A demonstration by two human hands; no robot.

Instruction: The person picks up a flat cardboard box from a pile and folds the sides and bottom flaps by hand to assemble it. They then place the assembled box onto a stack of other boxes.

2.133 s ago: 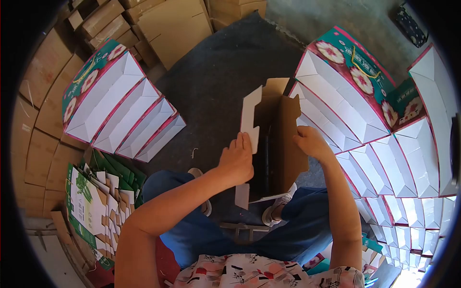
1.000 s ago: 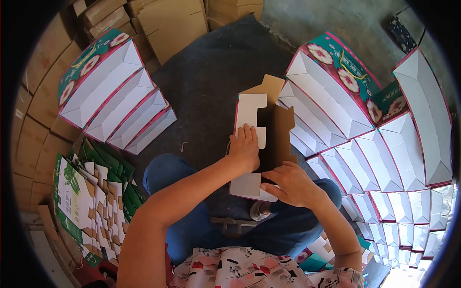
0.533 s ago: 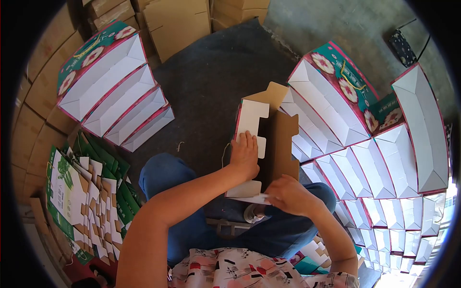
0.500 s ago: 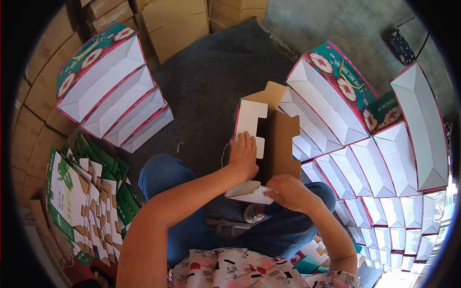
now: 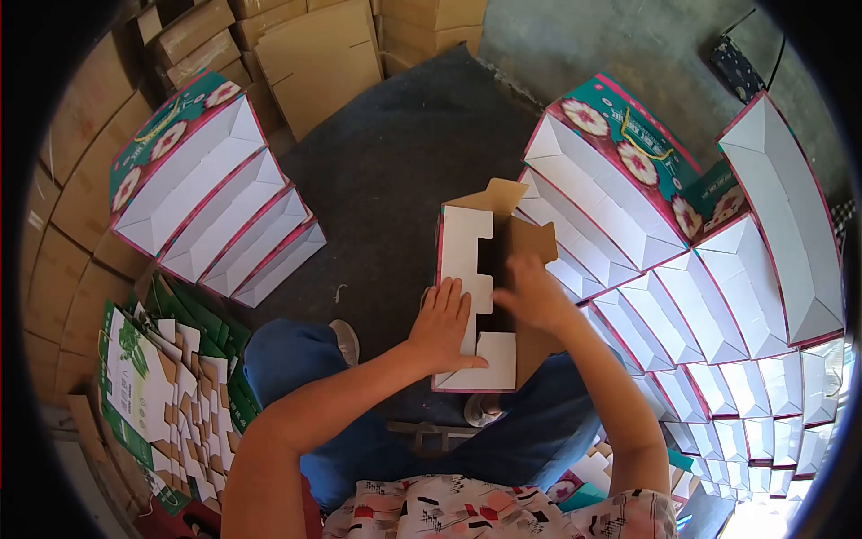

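A cardboard gift box stands between my knees, its open side facing up. White flaps with notches line its left side, and brown flaps stand up at the far end and on the right. My left hand lies flat on the white left flap, fingers spread, its thumb over the small white flap at the near end. Over the box's opening is my right hand, thumb apart from the fingers, close to the right brown flap. Its fingertips are partly hidden, and I see nothing held in it.
Stacked boxes with pale bases stand at left, and many more fill the right side. Flattened green and white cartons are piled at lower left. Brown cartons line the back. Dark matting covers the floor ahead.
My right hand has moved from the box's near end up to its right side. The near white flap now lies folded flat. My left hand has slid nearer to me along the left flap.
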